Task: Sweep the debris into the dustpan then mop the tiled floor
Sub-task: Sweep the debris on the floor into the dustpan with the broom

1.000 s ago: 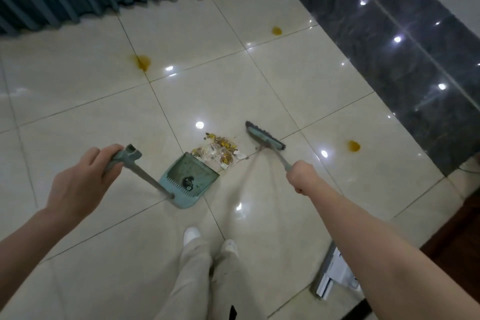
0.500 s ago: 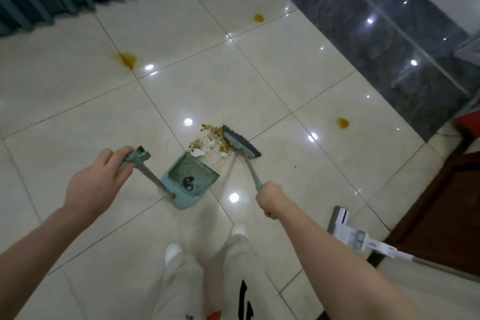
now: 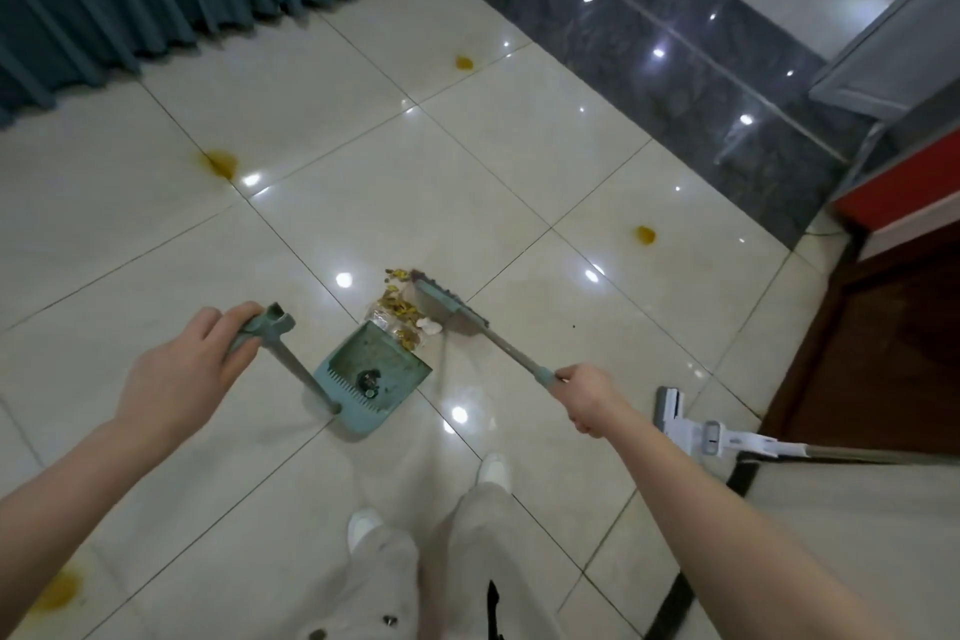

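The debris [image 3: 397, 313] lies at the mouth of the dustpan [image 3: 363, 356], the broom [image 3: 448, 305] touching it from the right. A mop [image 3: 675, 413] lies on the floor [image 3: 467, 172] well to their right.

We see dim, even indoor light; ceiling lamps glare as white spots on the glossy floor [image 3: 467, 161], edges bowed by the wide lens.

The left hand [image 3: 182, 379], right hand [image 3: 592, 398] and forearms [image 3: 78, 499] were bare. Loose off-white trousers [image 3: 467, 551] bore a black mark [image 3: 493, 608] on the right leg and small metal studs [image 3: 389, 618]; the shoes [image 3: 363, 525] were white.
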Demonstrator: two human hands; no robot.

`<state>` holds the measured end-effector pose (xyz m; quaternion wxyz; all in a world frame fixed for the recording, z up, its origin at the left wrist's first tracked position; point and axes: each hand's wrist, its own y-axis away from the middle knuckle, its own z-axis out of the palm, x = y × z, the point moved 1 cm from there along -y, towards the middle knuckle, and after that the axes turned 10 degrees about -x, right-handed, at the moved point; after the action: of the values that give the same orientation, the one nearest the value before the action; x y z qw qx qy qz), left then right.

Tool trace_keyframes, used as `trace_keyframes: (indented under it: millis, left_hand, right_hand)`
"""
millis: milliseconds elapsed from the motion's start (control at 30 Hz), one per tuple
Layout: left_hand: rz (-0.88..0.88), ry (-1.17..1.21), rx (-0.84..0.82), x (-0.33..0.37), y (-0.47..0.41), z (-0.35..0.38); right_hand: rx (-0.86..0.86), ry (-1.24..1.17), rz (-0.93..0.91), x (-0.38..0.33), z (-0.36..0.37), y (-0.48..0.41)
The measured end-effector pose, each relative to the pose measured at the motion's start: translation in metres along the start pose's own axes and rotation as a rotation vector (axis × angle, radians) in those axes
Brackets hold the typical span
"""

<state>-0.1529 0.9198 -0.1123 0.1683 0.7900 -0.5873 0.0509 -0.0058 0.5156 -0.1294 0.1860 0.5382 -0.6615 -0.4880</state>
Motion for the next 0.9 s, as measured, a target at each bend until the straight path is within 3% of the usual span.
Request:
trace_keyframes:
  millis: [300,533,733,900]
  left_hand:
    - [-0.006,-0.041,-0.001,-0.013,0.017,-0.006]
    - [-0.075,-0.043,0.000,-0.033,0.048,-0.003]
    - [0.003,-0.057,-0.044,-0.041,0.077,0.007]
    - [-0.025,-0.042,-0.084,-0.056,0.091,0.021]
  right_hand:
    - [0.113,0.059,-0.019,-0.060,-0.036,-0.069]
    - [0.040,0.108,-0.002,-0.102,-0.008,-0.121]
    - [-0.077,0.328,-0.080,-0.100,0.048,-0.092]
    - [-0.125,0.368,-0.077,-0.083,0.071,-0.053]
